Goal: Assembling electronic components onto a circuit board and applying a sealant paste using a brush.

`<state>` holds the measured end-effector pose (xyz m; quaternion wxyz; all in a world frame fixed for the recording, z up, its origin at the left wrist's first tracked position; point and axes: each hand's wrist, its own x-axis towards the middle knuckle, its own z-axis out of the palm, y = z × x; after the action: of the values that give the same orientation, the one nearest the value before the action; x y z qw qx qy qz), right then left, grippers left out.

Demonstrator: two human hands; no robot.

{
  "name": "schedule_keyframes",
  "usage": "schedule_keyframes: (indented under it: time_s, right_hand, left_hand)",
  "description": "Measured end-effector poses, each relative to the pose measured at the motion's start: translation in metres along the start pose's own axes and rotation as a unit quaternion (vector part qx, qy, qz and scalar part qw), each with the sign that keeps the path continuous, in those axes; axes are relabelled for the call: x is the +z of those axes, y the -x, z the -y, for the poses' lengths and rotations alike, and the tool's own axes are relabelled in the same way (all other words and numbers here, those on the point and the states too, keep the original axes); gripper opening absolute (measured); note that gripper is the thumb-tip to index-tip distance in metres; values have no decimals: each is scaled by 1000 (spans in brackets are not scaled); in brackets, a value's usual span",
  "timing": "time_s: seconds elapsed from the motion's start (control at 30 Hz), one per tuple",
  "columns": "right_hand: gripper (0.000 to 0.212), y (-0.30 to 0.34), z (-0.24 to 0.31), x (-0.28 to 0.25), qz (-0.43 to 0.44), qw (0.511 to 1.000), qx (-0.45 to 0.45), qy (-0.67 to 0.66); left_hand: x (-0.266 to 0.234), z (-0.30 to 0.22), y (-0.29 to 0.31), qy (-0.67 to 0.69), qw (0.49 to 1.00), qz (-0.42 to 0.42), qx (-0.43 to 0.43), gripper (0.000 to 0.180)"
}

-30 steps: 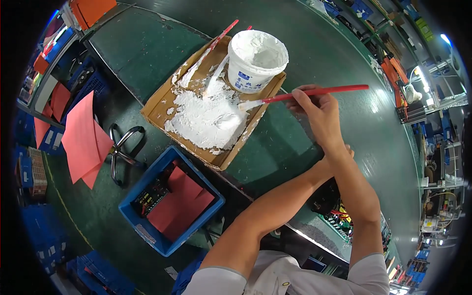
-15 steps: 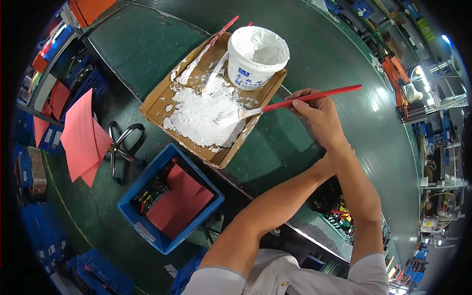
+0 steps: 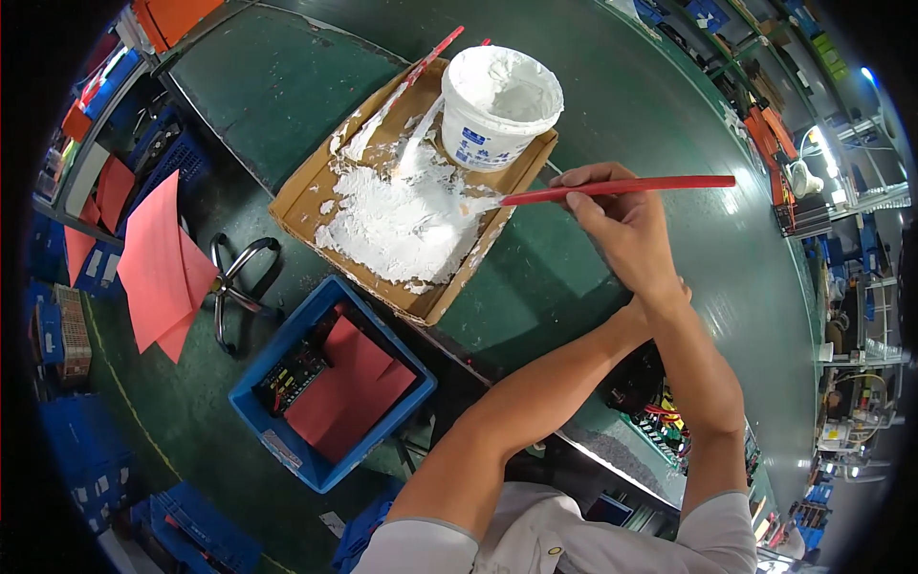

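Our right hand (image 3: 626,225) pinching a red-handled brush (image 3: 626,185), its tip at white paste (image 3: 402,225) in a cardboard tray (image 3: 298,206), our left hand (image 3: 639,320) mostly behind our right forearm (image 3: 693,354) — fingers spread or closed, we cannot tell

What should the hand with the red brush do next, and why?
Maybe lift the brush gently and check how much paste is on it. The right hand grips its red handle, and its pale end is down at the white paste in the cardboard tray, so it might have picked some up; from here I can't tell how much.
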<state>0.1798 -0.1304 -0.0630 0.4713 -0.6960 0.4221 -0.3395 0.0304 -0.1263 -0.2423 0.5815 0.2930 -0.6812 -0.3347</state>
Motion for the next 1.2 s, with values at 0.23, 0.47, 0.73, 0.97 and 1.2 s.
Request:
schedule_keyframes:
  time_s: [0.23,0.47,0.73,0.97,1.2]
  right_hand:
    - [18,16,22,-6,-5,996,-79,35]
    - [20,120,62,-132,-179,966,-154,-102]
    - [14,349,13,-266,-462,885,-24,-52]
    - [13,372,-16,-277,-435,896,80,33]
    - [6,351,-34,-294,-317,934,135,89]
  left_hand:
    - [-46,-24,-6,197,980,6,26,17]
    - [-91,-57,-36,-99,973,193,-83,22]
    - [-60,-141,-34,-134,911,389,29,39]
    - [-32,-179,-15,-196,821,534,46,35]
    - [-32,-177,-9,-101,858,502,-25,22]
